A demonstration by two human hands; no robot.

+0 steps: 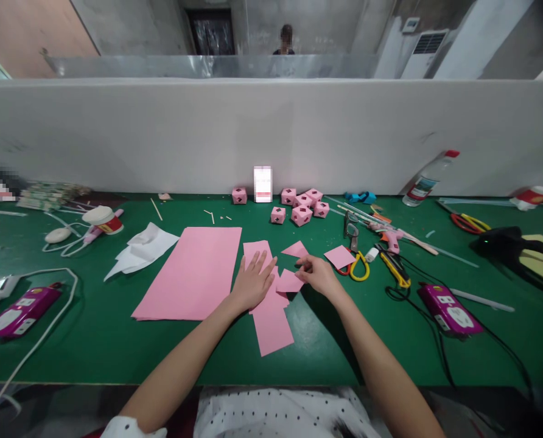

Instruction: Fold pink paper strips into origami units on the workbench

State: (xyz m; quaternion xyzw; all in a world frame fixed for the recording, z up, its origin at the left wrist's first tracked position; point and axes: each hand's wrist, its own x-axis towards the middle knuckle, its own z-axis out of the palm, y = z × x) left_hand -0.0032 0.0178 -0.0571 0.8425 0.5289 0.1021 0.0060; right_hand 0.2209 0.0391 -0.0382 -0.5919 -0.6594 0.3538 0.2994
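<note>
My left hand [254,283] lies flat with spread fingers on a cross-shaped layout of pink paper [272,331]. To its right, my right hand [318,275] pinches the edge of a small pink paper piece [290,281], which lies over the side of that layout. Just above the right fingertips is a pink paper triangle [295,248]. A pink paper square [339,256] rests further right, partly over the yellow-and-red scissors [360,267]. Left of my hands is a stack of large pink sheets [193,274].
Several pink paper cubes [301,215] stand near a propped phone [263,184] by the partition. At right are a glue gun [392,238], a utility knife [397,271], a bottle [429,179] and a purple power strip [449,310]. Crumpled white paper [143,248] lies at left.
</note>
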